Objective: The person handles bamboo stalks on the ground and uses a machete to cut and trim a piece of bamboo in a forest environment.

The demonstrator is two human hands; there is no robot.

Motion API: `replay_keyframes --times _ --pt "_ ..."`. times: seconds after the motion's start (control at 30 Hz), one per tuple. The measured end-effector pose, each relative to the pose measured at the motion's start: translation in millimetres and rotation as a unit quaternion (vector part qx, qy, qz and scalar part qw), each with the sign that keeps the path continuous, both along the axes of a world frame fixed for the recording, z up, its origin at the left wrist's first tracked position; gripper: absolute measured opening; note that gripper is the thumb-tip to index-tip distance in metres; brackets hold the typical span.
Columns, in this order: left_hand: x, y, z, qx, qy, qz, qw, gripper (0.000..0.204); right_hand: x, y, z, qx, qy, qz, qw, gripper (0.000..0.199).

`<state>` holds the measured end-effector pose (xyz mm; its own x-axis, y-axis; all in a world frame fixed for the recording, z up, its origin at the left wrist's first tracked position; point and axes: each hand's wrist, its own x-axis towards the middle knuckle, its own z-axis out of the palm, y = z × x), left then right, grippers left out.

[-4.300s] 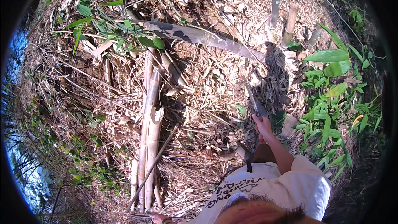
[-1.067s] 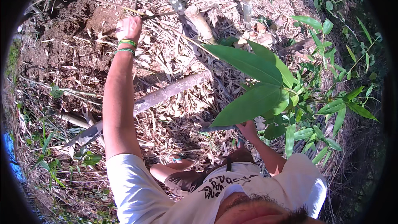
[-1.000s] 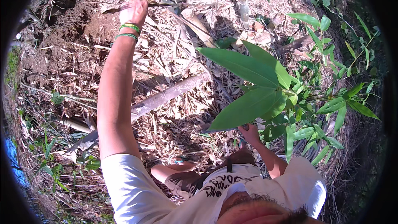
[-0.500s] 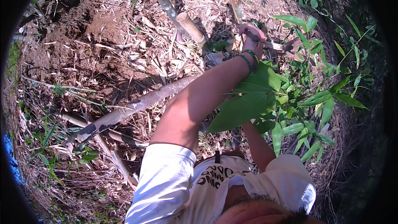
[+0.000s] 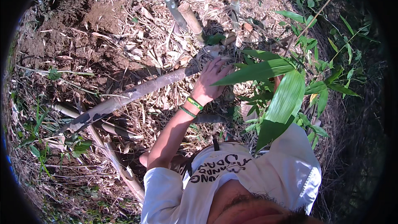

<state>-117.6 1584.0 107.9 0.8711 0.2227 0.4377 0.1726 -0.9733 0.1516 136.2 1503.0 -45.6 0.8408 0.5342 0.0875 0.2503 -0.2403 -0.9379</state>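
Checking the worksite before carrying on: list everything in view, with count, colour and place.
Stumps: at least three, grey-green to tan, upper centre
Big pole: one, grey-brown, centre to left
Thin poles: at least two, tan, lower left
Stem: one, tan, upper right
Broad leaves: several, green, right of centre
Litter: uncountable, pale tan, across the ground
Soil: one patch, brown, upper left
Bracelets: two, yellow-green and green, left wrist
Shirt: one, white, bottom
Left hand: one, centre, fingers spread
Right hand: cannot be made out

Right grip hidden behind leaves (image 5: 288, 99), shirt (image 5: 232, 170) cut off below
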Motion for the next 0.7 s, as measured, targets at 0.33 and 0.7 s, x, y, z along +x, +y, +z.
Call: replay_keyframes --times 0.33,0.7 --pt "-309 -93 -169 -0.318 -0.129 0.451 0.824 0.032 54 -28 -47 -0.116 -0.06 -0.092 0.987 0.041" --pt "-442 -85 -114 -0.237 -0.273 0.609 0.706 0.048 -47 26 94 -0.043 0.117 0.033 0.992 0.041"
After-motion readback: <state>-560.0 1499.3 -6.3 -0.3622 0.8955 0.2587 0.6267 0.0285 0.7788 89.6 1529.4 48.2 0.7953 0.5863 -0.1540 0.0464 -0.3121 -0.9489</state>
